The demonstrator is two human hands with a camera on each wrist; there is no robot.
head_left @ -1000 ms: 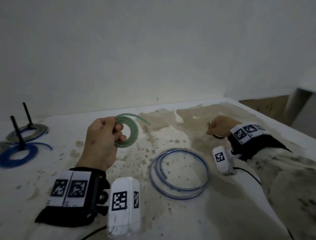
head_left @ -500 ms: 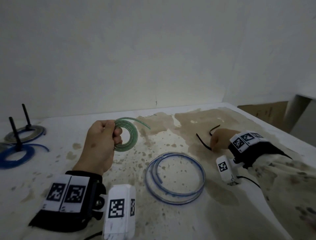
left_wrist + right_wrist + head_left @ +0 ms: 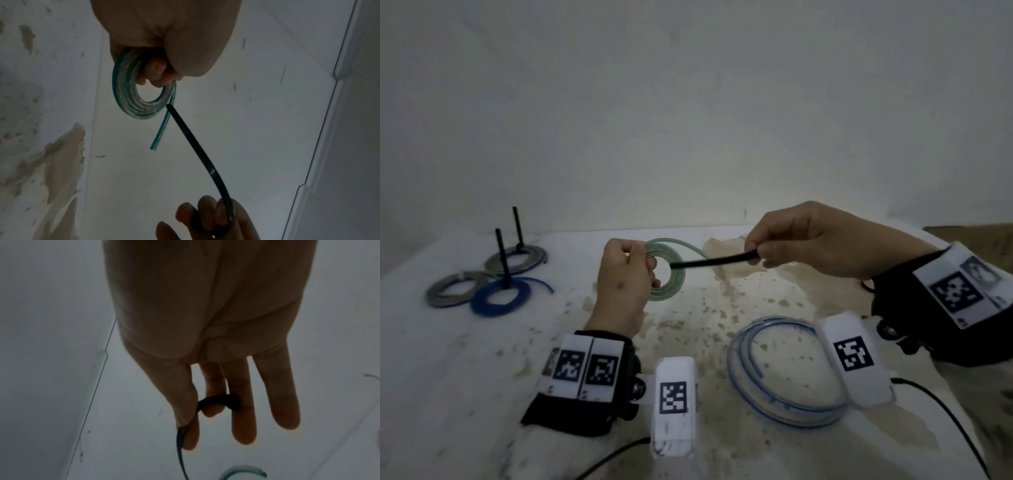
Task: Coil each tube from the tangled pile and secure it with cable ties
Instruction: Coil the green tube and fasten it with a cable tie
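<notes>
My left hand (image 3: 635,265) grips a small coil of green tube (image 3: 671,274) held upright above the table, fingers through its centre; its loose end (image 3: 161,134) hangs free in the left wrist view. My right hand (image 3: 763,255) pinches a black cable tie (image 3: 714,262) between thumb and forefinger. The tie's free tip (image 3: 168,105) points at the coil's (image 3: 131,95) rim, right by the opening. In the right wrist view the tie (image 3: 218,400) loops across the fingers. A larger clear-blue tube coil (image 3: 767,370) lies flat on the stained table (image 3: 482,359) below my right wrist.
At the far left, two black pegs (image 3: 502,258) stand on the table with coiled tubes around them: a blue coil (image 3: 500,298) and grey coils (image 3: 453,291). A wall rises close behind the table. A brown box (image 3: 983,240) sits beyond the right edge.
My right hand picked the black cable tie off the table at the right, rose and moved left, bringing the tie's tip to the green coil. The left hand kept holding the coil.
</notes>
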